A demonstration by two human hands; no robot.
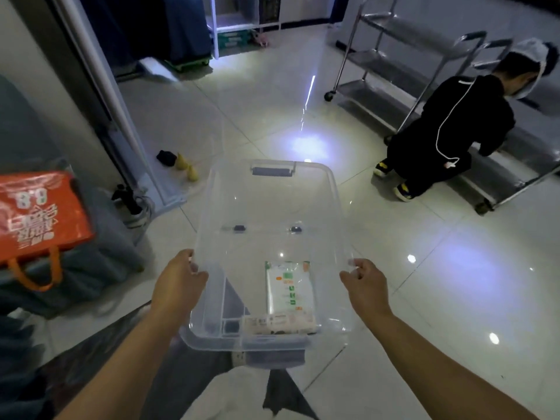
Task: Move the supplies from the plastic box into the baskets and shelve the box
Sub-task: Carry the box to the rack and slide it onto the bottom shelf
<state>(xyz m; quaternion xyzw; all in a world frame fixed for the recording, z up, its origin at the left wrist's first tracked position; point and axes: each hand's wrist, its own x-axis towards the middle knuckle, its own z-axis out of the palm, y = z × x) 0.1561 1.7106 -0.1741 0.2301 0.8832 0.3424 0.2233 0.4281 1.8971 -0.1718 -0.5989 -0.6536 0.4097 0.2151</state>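
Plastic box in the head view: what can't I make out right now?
- Baskets: none identifiable in the head view.
- White packet in the plastic box: print too small and blurred.
- Items at the near wall: smeared by clear plastic.
- Left hand and right hand: fingers curl over the rim, tips blurred.

A glossy tiled floor (424, 268) is seen; 2 yellow items (186, 166) and a steel trolley (394, 86) are borne on it

Dim room, bluish glare on glossy floor (309, 145), blurred, bowed edges
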